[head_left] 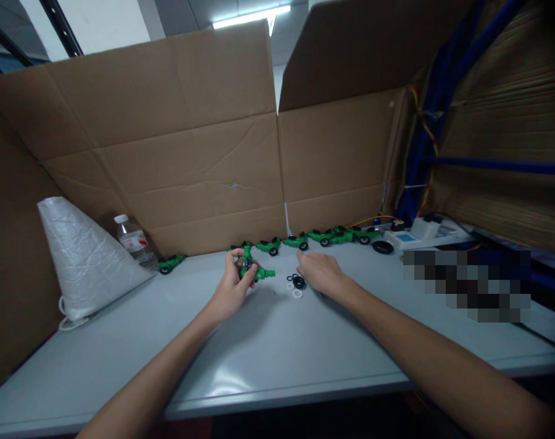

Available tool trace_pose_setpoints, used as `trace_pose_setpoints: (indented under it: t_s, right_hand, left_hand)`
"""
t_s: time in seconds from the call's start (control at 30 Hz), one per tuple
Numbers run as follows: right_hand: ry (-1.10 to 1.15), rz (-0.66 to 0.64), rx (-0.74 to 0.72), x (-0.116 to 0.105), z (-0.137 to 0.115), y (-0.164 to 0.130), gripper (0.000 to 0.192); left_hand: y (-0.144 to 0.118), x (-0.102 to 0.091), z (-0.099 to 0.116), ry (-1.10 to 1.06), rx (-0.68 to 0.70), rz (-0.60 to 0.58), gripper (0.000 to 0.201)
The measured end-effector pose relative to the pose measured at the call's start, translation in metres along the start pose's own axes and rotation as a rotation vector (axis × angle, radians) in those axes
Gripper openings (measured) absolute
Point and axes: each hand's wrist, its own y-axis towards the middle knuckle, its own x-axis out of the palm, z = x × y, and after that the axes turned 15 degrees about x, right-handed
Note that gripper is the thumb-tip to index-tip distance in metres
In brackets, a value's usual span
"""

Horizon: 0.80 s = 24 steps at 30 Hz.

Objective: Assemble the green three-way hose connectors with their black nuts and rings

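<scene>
- A green plastic fitting point(254, 272) is sitting just above the bench point(268, 341), near its far middle, gripped by the left hand point(231, 286), whose fingers are curling closed around it.
- At the fitting's 3 o'clock, the right hand point(318, 272) is resting palm down, fingers loosely spread, holding nothing, its fingertips just beside small black and white rings point(296, 284).
- At 12 to 2 o'clock, a row of green fittings point(325, 236) is lying along the cardboard wall point(190, 152).
- At 9 o'clock, a water bottle point(133, 241) and a white bag point(83, 259) are standing.
</scene>
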Motion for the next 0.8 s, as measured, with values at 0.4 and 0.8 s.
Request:
trace_pose_setpoints:
  t_s: [0.4,0.8]
  right_hand:
    - [-0.005,0.01,-0.002,-0.001,0.0,0.0,0.029]
    - [0.048,0.113,-0.01,-0.006,-0.005,-0.002,0.029]
  left_hand:
    - [0.009,-0.001,-0.003,-0.095,-0.079,0.027,0.052]
    - [0.01,-0.002,0.007,-0.151,-0.147,0.088,0.046]
